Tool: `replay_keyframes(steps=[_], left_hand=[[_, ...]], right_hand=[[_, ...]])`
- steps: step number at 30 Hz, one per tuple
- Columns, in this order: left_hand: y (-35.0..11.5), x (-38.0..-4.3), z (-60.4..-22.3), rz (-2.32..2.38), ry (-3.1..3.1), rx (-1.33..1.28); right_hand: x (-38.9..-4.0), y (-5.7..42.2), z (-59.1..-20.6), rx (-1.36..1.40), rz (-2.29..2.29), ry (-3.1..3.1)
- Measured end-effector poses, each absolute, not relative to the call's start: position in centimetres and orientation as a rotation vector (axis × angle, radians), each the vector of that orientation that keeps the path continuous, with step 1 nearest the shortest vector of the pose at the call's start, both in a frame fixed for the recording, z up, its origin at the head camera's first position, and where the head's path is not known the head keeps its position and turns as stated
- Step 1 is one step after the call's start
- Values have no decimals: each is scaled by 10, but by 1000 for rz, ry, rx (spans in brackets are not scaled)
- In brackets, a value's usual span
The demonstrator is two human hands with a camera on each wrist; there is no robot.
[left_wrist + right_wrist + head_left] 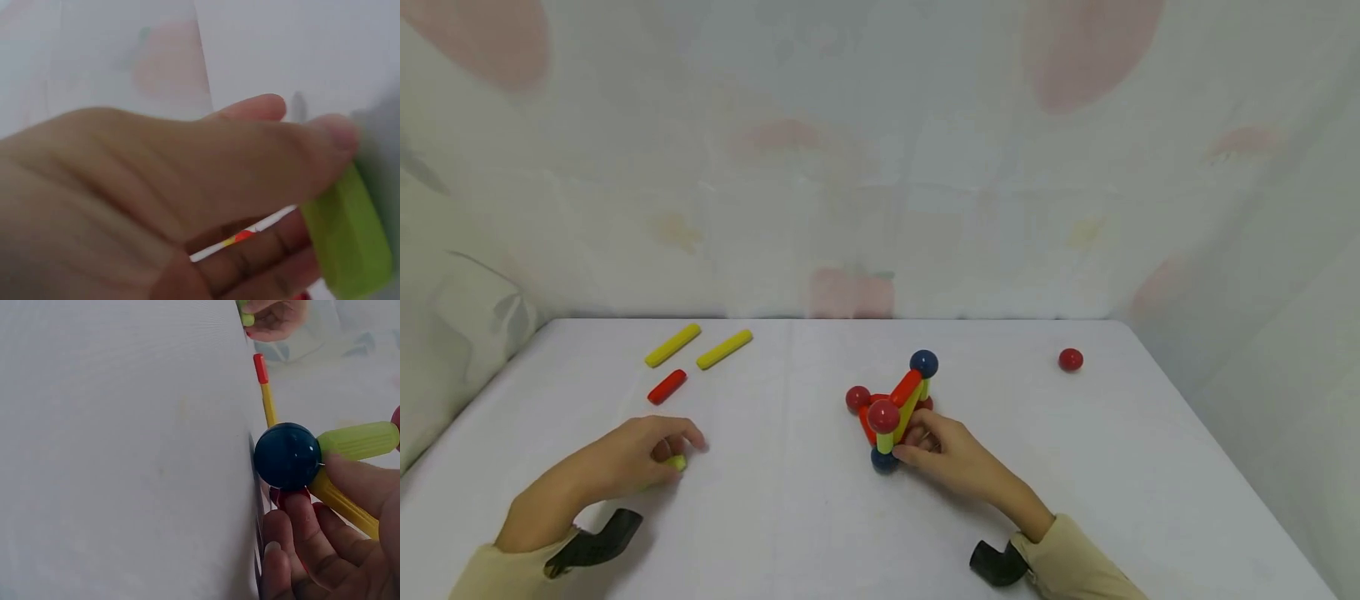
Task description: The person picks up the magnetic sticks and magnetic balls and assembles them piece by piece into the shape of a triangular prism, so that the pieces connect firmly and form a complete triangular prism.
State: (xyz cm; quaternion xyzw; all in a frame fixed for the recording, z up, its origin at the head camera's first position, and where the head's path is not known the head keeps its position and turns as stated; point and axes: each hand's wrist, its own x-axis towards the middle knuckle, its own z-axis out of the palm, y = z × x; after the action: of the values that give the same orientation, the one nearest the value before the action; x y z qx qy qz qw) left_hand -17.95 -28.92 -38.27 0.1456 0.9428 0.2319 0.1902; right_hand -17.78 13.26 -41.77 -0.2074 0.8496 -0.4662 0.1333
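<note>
While the right hand (pixel 951 458) grips the ball-and-stick model (pixel 907 410), its thumb tip by the lower blue ball (pixel 883 461) and its other fingers curled close beneath, the left hand (pixel 625 462) pinches a green stick (pixel 350 240) under its thumb, well apart from the model. I'd guess that stick is light, stiff and slightly slick, best held mid-length with its ends free. The model could well pop loose at its joints, so I'd hold it low, by that ball. The left hand arches, back upward, index finger jutting beyond the stick; the right forearm slants inward behind its fingers.
</note>
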Motion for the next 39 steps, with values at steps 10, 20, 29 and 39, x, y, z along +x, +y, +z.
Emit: replay_keyframes(steps=[10,20,29,39], left_hand=[[-271,-175,-388,759,2727,508],[-268,-173,-387,775,2718,490],[-267,-173,-388,770,2732,505],[-266,-174,-387,761,2735,496]], right_hand=[[-179,132,-420,-615,-1416,2453],[-176,131,-417,-548,-1411,2498],[-174,132,-410,-716,-1316,2568],[-172,127,-409,-798,-1264,2569]])
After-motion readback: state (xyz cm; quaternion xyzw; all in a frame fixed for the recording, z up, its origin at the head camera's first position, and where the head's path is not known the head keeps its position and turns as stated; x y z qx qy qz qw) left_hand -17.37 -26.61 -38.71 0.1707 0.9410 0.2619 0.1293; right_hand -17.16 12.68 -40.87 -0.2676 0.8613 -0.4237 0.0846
